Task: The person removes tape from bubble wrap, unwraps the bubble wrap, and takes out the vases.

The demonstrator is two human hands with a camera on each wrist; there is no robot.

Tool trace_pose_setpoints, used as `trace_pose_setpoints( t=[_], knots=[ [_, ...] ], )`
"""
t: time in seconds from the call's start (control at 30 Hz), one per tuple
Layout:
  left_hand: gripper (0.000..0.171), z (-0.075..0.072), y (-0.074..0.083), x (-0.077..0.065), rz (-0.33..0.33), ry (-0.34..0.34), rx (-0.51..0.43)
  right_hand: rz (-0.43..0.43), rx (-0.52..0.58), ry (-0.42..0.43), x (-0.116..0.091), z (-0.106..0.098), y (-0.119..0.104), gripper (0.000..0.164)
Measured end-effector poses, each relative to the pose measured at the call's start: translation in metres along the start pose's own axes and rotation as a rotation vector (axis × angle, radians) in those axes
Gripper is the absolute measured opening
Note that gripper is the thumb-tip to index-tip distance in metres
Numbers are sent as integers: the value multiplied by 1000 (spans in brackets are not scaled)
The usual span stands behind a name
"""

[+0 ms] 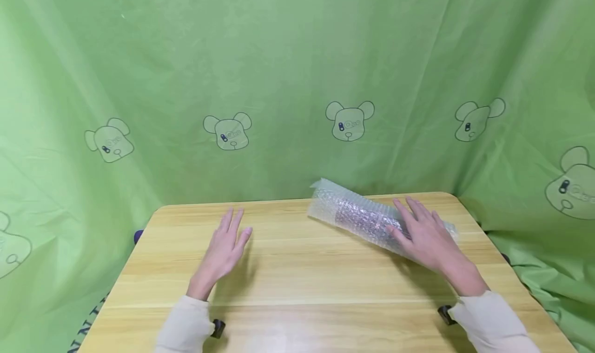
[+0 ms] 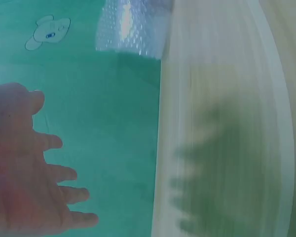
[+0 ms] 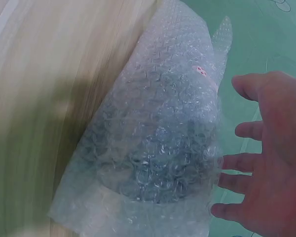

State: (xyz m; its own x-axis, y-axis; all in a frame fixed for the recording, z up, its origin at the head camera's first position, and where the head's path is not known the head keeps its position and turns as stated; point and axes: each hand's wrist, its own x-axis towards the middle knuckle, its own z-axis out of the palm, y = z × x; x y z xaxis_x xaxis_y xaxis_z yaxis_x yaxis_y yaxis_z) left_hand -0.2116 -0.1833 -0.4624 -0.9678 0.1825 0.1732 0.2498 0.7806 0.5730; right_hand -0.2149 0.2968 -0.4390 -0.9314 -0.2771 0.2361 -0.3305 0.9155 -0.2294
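A bubble-wrap bundle (image 1: 358, 213) lies slantwise across the back right of the wooden table, with a dark item showing blurred through the clear layers. In the right wrist view the bubble wrap (image 3: 158, 98) has a small red-and-white patch, and its loose flap sticks up. My right hand (image 1: 425, 239) is spread over the bundle's right end, fingers extended. Away to the left, my left hand (image 1: 222, 252) hovers over the table with straight fingers and nothing in it. The left wrist view shows that left hand (image 2: 24, 168) with its fingers apart.
The light wooden table (image 1: 279, 270) reaches back to a green curtain (image 1: 288, 58) printed with mouse-like heads. More green cloth hangs at both sides. A small black device (image 1: 217, 328) sits at the left cuff, another black device (image 1: 446, 315) at the right cuff.
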Motion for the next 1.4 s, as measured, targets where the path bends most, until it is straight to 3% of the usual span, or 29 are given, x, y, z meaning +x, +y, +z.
trace_pose_setpoints(
  t=[0.17,0.37,0.63,0.73,1.03,1.27,1.4],
  knots=[
    [71,15,14,4,21,-27,-147,-7,37,-40,3,-3,2,79],
    [69,40,34,13,52,-83,-421,-44,17,-50,9,-4,12,83],
    [71,75,60,19,-120,-246,-889,-70,10,-67,15,-8,20,87],
    [74,90,69,20,-187,-275,-1056,-72,23,-82,18,-10,21,87],
    [80,132,99,26,-384,-234,-1533,-74,44,-135,22,-11,28,88],
    [88,158,128,39,-518,-160,-1771,-74,66,-175,30,-13,32,89],
    [87,173,143,46,-584,-117,-1843,-77,72,-194,33,-14,34,89]
  ],
)
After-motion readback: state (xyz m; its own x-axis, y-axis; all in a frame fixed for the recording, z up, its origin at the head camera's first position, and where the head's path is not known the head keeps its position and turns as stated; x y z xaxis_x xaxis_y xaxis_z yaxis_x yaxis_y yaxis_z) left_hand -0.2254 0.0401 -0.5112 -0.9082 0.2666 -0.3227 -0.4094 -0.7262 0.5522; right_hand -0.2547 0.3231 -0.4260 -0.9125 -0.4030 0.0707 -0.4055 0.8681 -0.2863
